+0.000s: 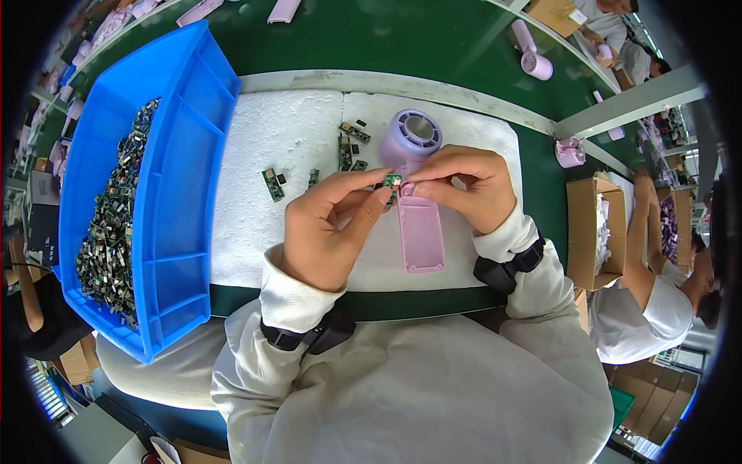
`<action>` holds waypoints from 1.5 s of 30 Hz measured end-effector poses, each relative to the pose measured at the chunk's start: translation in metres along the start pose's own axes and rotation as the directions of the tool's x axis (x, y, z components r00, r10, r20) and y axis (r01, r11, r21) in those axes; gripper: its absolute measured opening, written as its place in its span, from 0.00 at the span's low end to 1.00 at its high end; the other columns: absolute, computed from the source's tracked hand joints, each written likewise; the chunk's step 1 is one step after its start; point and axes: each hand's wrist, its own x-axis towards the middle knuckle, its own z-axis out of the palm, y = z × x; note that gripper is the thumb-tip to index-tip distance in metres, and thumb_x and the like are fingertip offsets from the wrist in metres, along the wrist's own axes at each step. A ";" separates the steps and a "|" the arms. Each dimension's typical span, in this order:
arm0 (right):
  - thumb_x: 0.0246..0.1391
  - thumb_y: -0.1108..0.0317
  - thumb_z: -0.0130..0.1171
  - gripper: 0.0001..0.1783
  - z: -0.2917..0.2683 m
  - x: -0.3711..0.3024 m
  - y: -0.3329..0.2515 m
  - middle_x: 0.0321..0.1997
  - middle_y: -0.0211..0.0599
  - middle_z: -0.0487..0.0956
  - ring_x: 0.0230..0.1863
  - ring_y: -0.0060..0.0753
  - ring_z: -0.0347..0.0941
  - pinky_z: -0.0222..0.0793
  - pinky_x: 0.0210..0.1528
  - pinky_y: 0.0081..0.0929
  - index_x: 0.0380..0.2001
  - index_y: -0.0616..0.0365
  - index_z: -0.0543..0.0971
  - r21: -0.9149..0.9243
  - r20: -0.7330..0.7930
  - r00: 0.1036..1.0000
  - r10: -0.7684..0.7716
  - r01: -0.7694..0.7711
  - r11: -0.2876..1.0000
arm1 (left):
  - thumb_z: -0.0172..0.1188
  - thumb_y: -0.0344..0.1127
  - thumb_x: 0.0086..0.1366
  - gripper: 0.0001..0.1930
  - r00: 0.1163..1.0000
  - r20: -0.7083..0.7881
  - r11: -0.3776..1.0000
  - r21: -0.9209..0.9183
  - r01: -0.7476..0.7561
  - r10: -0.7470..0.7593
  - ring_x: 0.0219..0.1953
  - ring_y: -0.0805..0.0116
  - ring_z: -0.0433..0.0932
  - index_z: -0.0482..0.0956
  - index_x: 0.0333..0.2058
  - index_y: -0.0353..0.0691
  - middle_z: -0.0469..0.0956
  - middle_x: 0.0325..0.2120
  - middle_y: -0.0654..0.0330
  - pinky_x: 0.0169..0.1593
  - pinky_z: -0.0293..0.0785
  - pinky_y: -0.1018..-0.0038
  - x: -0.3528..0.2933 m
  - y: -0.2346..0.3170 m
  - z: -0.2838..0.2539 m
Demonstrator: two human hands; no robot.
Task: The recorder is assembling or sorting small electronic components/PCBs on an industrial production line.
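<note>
Between the thumb and forefinger of my left hand (328,228) is a small green circuit board (393,182), held above the white foam sheet. My right hand (473,189) is closed in a pinch right beside it, at thin reddish wires (405,186); their ends are hidden by the fingertips. Beneath both hands lies a purple handheld fan (411,139), its round head pointing away from me. The pink handle (423,240) is an open, hollow shell toward me. Several loose circuit boards (345,153) lie beyond my left hand, with another board (272,185) farther left.
A blue bin (174,209) heaped with circuit boards (112,232) stands at the left. A pale metal rail (309,80) borders the foam sheet's far side. Another fan (532,58) lies on the green table beyond. At the right are a cardboard box (599,232) and people working.
</note>
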 end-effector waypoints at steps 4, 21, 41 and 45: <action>0.52 0.79 0.67 0.14 -0.003 0.001 -0.008 0.39 0.38 0.85 0.35 0.24 0.78 0.71 0.37 0.20 0.44 0.63 0.85 -0.009 0.041 0.997 0.071 -0.071 0.997 | 0.60 0.19 0.66 0.14 1.000 0.003 1.000 0.031 0.004 -0.004 0.44 0.68 0.84 0.79 0.50 0.32 0.82 0.42 0.54 0.48 0.80 0.77 0.000 0.000 -0.001; 0.47 0.81 0.64 0.07 0.010 0.000 -0.010 0.29 0.29 0.77 0.24 0.17 0.67 0.61 0.25 0.18 0.31 0.61 0.80 -0.304 -0.083 0.996 -0.037 0.010 0.953 | 0.61 0.19 0.65 0.14 0.997 -0.018 0.993 0.096 -0.068 0.070 0.41 0.69 0.84 0.81 0.49 0.34 0.82 0.41 0.55 0.46 0.81 0.77 -0.002 -0.005 0.003; 0.45 0.78 0.66 0.08 0.009 -0.001 -0.005 0.25 0.29 0.72 0.21 0.21 0.63 0.58 0.23 0.21 0.31 0.58 0.80 -0.330 -0.060 0.991 -0.116 0.090 0.940 | 0.58 0.19 0.67 0.12 0.985 0.119 0.974 -0.177 0.141 -0.122 0.46 0.64 0.83 0.80 0.49 0.28 0.82 0.44 0.51 0.49 0.85 0.68 -0.002 -0.009 -0.004; 0.46 0.77 0.66 0.08 0.009 -0.002 -0.002 0.26 0.30 0.73 0.23 0.24 0.67 0.63 0.24 0.22 0.32 0.58 0.81 -0.401 -0.043 0.985 -0.168 0.137 0.906 | 0.58 0.19 0.67 0.13 0.985 0.100 0.975 -0.164 0.153 -0.138 0.47 0.61 0.82 0.79 0.50 0.29 0.82 0.45 0.48 0.50 0.85 0.62 -0.001 -0.014 -0.005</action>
